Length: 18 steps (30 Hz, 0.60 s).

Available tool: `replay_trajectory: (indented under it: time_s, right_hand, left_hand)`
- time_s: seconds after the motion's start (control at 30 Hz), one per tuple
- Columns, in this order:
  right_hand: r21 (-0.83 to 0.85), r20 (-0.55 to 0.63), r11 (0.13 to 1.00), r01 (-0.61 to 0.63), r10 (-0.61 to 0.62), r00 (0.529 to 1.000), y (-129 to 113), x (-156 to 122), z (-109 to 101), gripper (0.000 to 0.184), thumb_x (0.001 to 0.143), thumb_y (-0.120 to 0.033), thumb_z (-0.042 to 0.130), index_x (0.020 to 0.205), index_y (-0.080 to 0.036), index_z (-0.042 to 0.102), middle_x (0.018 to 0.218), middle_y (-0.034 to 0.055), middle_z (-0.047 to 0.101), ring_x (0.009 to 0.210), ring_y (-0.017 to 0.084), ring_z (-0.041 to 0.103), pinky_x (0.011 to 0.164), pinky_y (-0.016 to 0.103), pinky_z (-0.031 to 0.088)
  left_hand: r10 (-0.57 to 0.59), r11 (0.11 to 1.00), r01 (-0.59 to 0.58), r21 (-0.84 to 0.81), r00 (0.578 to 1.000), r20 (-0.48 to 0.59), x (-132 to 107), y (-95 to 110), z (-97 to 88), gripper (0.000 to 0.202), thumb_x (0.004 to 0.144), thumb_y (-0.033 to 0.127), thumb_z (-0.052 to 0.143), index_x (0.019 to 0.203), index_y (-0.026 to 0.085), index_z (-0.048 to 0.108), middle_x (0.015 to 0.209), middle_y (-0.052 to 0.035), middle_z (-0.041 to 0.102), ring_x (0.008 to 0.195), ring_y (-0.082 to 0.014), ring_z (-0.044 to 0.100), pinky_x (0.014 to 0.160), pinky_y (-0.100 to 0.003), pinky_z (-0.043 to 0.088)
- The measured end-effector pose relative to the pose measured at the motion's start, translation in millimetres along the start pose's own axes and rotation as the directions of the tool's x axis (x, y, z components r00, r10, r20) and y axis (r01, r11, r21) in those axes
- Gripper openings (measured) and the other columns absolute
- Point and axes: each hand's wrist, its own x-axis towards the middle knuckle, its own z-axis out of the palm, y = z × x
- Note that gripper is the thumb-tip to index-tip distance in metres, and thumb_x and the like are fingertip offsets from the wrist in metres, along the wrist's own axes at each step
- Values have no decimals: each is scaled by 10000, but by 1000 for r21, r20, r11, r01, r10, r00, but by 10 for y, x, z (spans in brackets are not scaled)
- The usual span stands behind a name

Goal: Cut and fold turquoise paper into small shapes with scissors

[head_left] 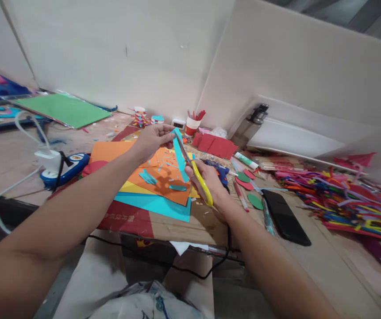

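Observation:
My left hand point(152, 139) pinches the top of a narrow strip of cyan paper point(179, 155), holding it up over the table. My right hand point(208, 181) grips yellow-handled scissors point(198, 179), whose blades point up along the strip and meet it near the top. Below the hands lie stacked paper sheets: orange point(110, 150), yellow and cyan point(157, 206), with small cyan offcuts point(148, 177) scattered on the orange one.
A black phone point(285, 217) lies right of my right hand, beside green and red paper discs point(255, 201). Red paper pieces point(215, 145), a cup of sticks point(193, 125), a blue glue gun point(221, 173), a green sheet point(62, 110) and colourful sticks point(349, 199) crowd the table.

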Motion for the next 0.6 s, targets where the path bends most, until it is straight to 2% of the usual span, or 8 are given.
replay_trajectory:
  time_s: [0.1,0.23,0.6]
  right_hand:
    - [19,20,1000,3,-4,1000,-9,-5,-4,476,850,-674,507,816,-199,524,603,-25,481,531,109,433,480,226,329]
    - [19,10,1000,11,-11,1000,-21,-15,-5,466,855,-664,509,819,-199,513,644,-25,473,542,101,415,484,221,327]
    - [-34,13,998,46,-46,999,-16,-23,6,418,864,-620,527,820,-206,501,667,-36,455,571,105,424,519,230,320]
  left_hand:
    - [-23,997,20,-71,999,-42,-7,1,13,193,769,250,752,786,131,601,626,9,625,531,-85,595,568,-229,519]
    - [-46,997,43,-58,998,-49,-24,38,19,250,770,243,753,694,139,537,579,7,613,499,-96,597,544,-236,516]
    - [-193,980,192,54,981,9,-24,122,-45,291,747,322,775,641,118,595,578,-57,658,485,-128,628,505,-240,518]
